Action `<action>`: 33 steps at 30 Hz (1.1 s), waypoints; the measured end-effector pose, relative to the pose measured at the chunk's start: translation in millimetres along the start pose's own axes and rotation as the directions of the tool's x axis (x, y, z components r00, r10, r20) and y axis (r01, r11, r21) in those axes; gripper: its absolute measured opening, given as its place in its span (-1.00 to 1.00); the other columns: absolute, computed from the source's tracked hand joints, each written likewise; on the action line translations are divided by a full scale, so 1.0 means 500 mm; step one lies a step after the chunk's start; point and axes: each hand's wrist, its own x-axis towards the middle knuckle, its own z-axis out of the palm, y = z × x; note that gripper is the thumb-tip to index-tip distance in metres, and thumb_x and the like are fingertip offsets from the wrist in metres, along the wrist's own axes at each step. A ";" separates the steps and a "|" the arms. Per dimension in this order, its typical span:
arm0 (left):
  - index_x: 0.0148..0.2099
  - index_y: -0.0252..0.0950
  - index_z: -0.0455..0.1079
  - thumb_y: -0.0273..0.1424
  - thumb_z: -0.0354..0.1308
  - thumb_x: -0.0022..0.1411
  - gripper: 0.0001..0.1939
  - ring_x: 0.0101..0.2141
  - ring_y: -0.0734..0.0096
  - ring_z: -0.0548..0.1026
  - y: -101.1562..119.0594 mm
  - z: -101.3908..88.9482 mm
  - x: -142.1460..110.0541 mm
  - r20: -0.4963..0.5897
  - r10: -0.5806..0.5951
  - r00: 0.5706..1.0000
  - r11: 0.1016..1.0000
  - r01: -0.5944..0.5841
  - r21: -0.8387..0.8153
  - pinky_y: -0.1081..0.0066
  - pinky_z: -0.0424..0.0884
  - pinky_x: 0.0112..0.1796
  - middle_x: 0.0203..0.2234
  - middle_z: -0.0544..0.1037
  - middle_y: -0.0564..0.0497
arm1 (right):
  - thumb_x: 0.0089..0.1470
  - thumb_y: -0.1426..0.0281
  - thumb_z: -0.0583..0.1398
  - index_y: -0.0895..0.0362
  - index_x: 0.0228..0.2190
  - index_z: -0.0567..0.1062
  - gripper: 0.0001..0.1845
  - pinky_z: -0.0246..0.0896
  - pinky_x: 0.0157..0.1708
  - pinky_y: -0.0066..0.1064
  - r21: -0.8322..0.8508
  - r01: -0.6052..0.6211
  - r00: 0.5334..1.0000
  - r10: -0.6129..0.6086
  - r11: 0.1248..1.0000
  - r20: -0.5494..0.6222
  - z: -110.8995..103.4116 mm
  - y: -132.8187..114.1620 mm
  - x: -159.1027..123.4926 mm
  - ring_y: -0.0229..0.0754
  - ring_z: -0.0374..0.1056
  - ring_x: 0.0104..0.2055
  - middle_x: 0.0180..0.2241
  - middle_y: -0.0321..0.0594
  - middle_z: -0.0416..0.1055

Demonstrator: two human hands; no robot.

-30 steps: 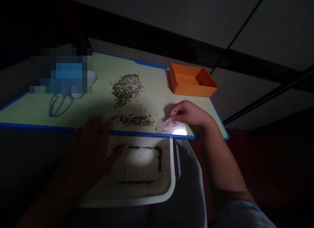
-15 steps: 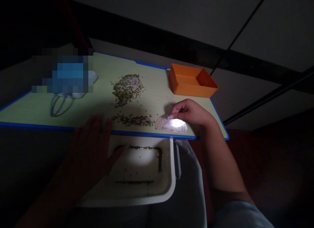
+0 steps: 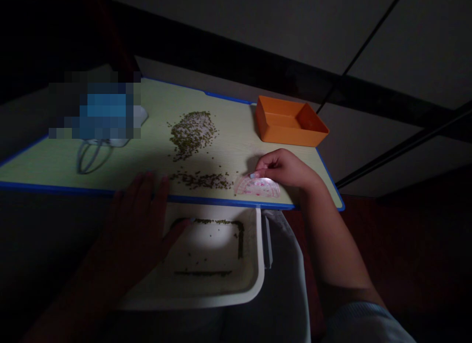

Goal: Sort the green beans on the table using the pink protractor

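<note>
My right hand (image 3: 285,168) pinches the top of a clear half-round protractor (image 3: 258,186) with pink markings, which is against the tabletop near its front edge. Left of the protractor lies a loose strip of small dark green beans (image 3: 202,180). A larger heap of green beans mixed with pale grains (image 3: 193,131) is farther back. My left hand (image 3: 142,220), in deep shadow, has its fingers spread at the table's front edge, with the thumb over a white tub (image 3: 260,249). Beans lie along the edges of the tub's floor.
An orange open box (image 3: 291,131) stands at the table's back right. On the left are a white object with a looped grey cord (image 3: 88,158) and a blurred-out blue patch. The yellowish table (image 3: 236,131) has a blue rim. Pale panels rise behind.
The bright glare on the protractor has shrunk, so its pink markings show more clearly. Both hands, the beans and the tub look nearly unchanged.
</note>
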 end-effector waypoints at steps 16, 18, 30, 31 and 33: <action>0.35 -0.51 -0.02 0.03 -0.21 0.22 -0.15 0.34 -0.27 0.05 0.004 -0.006 0.003 0.011 -0.014 1.000 1.000 0.014 -0.024 -0.22 0.06 0.24 0.32 0.11 -0.52 | 0.03 0.22 0.28 0.19 -0.47 0.50 -0.74 0.10 -0.44 -0.45 0.005 0.013 0.998 -0.013 1.000 0.065 0.001 -0.001 -0.001 -0.33 0.23 -0.48 -0.55 -0.34 0.37; 0.35 -0.51 -0.02 0.05 -0.22 0.22 -0.13 0.34 -0.28 0.05 0.004 -0.004 0.003 0.014 -0.011 1.000 1.000 0.012 -0.021 -0.22 0.05 0.25 0.32 0.10 -0.52 | 0.02 0.23 0.29 0.19 -0.47 0.50 -0.75 0.11 -0.44 -0.45 0.023 0.016 0.997 -0.018 1.000 0.070 0.000 -0.003 -0.003 -0.33 0.23 -0.48 -0.54 -0.33 0.38; 0.35 -0.48 -0.02 0.04 -0.26 0.23 -0.16 0.32 -0.28 0.09 0.001 -0.002 0.002 0.018 -0.016 1.000 1.000 0.016 0.017 -0.22 0.10 0.23 0.30 0.13 -0.49 | 0.04 0.23 0.30 0.18 -0.50 0.46 -0.72 0.09 -0.44 -0.45 0.049 0.011 0.997 -0.015 0.999 0.077 -0.002 -0.004 -0.005 -0.37 0.21 -0.51 -0.57 -0.37 0.36; 0.35 -0.48 -0.03 0.05 -0.27 0.23 -0.15 0.32 -0.29 0.10 0.000 -0.001 0.002 0.013 -0.009 1.000 1.000 0.008 0.024 -0.23 0.10 0.22 0.30 0.13 -0.50 | 0.03 0.22 0.31 0.18 -0.51 0.45 -0.71 0.08 -0.45 -0.45 0.048 0.012 0.996 -0.016 0.999 0.084 0.001 -0.005 -0.004 -0.38 0.20 -0.52 -0.58 -0.38 0.36; 0.35 -0.48 -0.04 0.05 -0.27 0.23 -0.15 0.33 -0.28 0.09 -0.001 0.000 0.001 0.006 0.001 1.000 1.000 -0.001 0.030 -0.22 0.10 0.23 0.31 0.12 -0.50 | 0.03 0.20 0.31 0.18 -0.53 0.44 -0.69 0.06 -0.46 -0.45 0.046 0.009 0.997 -0.013 0.999 0.076 0.006 -0.007 -0.001 -0.39 0.18 -0.54 -0.60 -0.40 0.34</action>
